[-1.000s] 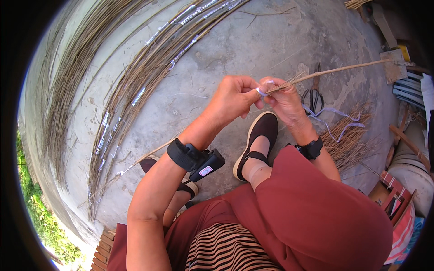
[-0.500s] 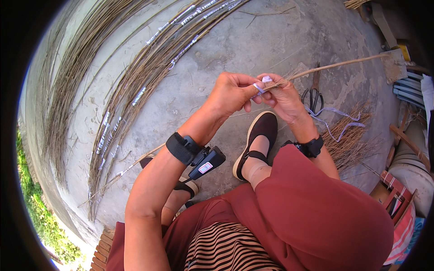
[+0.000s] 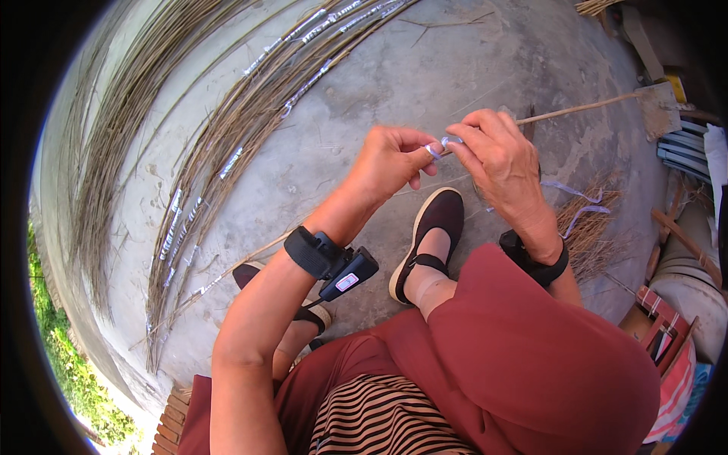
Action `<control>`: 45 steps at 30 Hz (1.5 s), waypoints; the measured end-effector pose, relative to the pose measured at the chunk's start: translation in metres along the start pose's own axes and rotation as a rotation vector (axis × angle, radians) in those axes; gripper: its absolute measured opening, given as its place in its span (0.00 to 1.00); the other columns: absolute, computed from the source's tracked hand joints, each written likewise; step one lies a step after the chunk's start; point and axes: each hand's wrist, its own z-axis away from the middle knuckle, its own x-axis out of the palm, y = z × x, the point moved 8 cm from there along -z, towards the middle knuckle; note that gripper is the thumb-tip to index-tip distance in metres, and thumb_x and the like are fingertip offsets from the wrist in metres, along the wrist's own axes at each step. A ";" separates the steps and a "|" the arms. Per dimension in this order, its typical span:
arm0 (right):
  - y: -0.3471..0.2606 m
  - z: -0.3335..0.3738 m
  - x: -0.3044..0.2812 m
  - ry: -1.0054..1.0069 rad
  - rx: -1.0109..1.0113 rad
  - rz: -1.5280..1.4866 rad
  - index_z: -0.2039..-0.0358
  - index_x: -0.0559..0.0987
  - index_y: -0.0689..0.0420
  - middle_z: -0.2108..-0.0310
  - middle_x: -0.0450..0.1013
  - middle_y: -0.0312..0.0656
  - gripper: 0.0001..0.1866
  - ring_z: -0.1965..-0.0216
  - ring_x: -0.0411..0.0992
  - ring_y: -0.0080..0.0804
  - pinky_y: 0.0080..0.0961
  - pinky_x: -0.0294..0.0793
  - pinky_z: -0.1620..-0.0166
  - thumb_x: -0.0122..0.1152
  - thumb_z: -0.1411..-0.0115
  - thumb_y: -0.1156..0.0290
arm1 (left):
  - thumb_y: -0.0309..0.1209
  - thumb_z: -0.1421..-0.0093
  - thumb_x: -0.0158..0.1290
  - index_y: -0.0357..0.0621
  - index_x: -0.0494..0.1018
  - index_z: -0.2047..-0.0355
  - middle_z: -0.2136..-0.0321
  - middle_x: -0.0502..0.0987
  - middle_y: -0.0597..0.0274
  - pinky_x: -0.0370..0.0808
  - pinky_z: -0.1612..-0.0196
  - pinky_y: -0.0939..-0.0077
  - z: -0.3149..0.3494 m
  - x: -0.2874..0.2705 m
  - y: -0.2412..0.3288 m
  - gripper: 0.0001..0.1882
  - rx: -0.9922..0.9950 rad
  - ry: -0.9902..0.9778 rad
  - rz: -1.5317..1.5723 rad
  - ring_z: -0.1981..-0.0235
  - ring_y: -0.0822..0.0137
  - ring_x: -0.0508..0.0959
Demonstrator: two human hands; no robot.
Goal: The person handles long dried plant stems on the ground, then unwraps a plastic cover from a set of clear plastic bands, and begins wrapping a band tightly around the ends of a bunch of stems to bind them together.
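Observation:
A long thin stick (image 3: pixel 584 110) slants up to the right, its near end between my hands. My left hand (image 3: pixel 394 158) is closed in a pinch around that end, where a lilac-white strip (image 3: pixel 433 152) is wrapped. From the right, my right hand (image 3: pixel 500 159) reaches over the stick with its back upward, thumb and fingertips pinched at the strip beside the left thumb. The fingers hide part of the stick. Below the right hand, a loose lilac strip (image 3: pixel 572 189) trails over a pile of fine brown twigs (image 3: pixel 595 235).
Long twig bundles (image 3: pixel 125 129) lie on the concrete floor at the left, beside sticks wrapped in white strips (image 3: pixel 227 163). Behind my right hand, a dark tool (image 3: pixel 530 114) is mostly hidden. Wooden furniture (image 3: pixel 686 243) and a grey slatted object (image 3: pixel 686 152) stand at the right.
My right hand has turned from holding the stick from below to lying over it, pinching the strip. It now covers the scissors. My left hand stays nearly in place.

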 end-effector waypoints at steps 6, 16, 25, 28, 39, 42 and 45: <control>0.000 -0.010 0.016 -0.205 -0.183 0.228 0.77 0.75 0.58 0.77 0.67 0.37 0.03 0.73 0.67 0.33 0.29 0.69 0.74 0.59 0.53 0.74 | 0.31 0.44 0.53 0.36 0.76 0.67 0.81 0.75 0.65 0.66 0.83 0.88 0.000 0.003 -0.001 0.10 0.004 0.014 0.009 0.84 0.80 0.69; -0.006 -0.007 0.022 -0.172 -0.215 0.171 0.77 0.73 0.57 0.76 0.66 0.37 0.03 0.72 0.67 0.35 0.28 0.68 0.74 0.59 0.55 0.75 | 0.32 0.44 0.53 0.36 0.76 0.67 0.80 0.75 0.65 0.67 0.81 0.87 -0.007 0.001 -0.004 0.10 0.065 0.029 -0.025 0.82 0.81 0.71; -0.009 0.006 0.029 -0.078 -0.169 0.187 0.73 0.75 0.56 0.75 0.66 0.36 0.08 0.72 0.68 0.33 0.27 0.69 0.75 0.62 0.56 0.75 | 0.32 0.45 0.55 0.38 0.76 0.68 0.80 0.75 0.66 0.61 0.84 0.88 -0.004 -0.006 0.007 0.09 0.104 0.101 -0.082 0.85 0.80 0.71; -0.010 0.007 0.033 -0.046 -0.162 0.207 0.73 0.75 0.57 0.76 0.66 0.37 0.07 0.73 0.68 0.33 0.26 0.69 0.75 0.61 0.56 0.76 | 0.30 0.46 0.55 0.38 0.76 0.69 0.79 0.76 0.66 0.61 0.84 0.88 -0.004 -0.009 0.004 0.08 0.061 0.120 -0.060 0.84 0.79 0.72; 0.001 0.007 0.035 0.013 -0.089 0.111 0.78 0.70 0.59 0.78 0.66 0.39 0.05 0.75 0.68 0.37 0.30 0.67 0.74 0.57 0.57 0.79 | 0.26 0.45 0.52 0.36 0.75 0.68 0.78 0.76 0.65 0.64 0.82 0.87 -0.002 -0.007 0.008 0.07 0.120 0.091 -0.058 0.82 0.79 0.73; 0.003 0.006 0.033 0.011 -0.054 0.100 0.77 0.70 0.60 0.78 0.66 0.40 0.05 0.76 0.68 0.37 0.31 0.67 0.74 0.57 0.56 0.78 | 0.26 0.44 0.51 0.36 0.74 0.66 0.78 0.75 0.66 0.66 0.80 0.87 -0.002 -0.006 0.005 0.07 0.152 0.042 -0.067 0.81 0.79 0.73; 0.004 0.006 0.035 0.001 -0.040 0.091 0.79 0.68 0.59 0.78 0.65 0.41 0.06 0.74 0.67 0.39 0.33 0.68 0.73 0.56 0.56 0.77 | 0.26 0.42 0.49 0.37 0.74 0.66 0.78 0.75 0.67 0.67 0.78 0.87 -0.002 -0.006 0.003 0.07 0.148 0.031 -0.078 0.79 0.79 0.73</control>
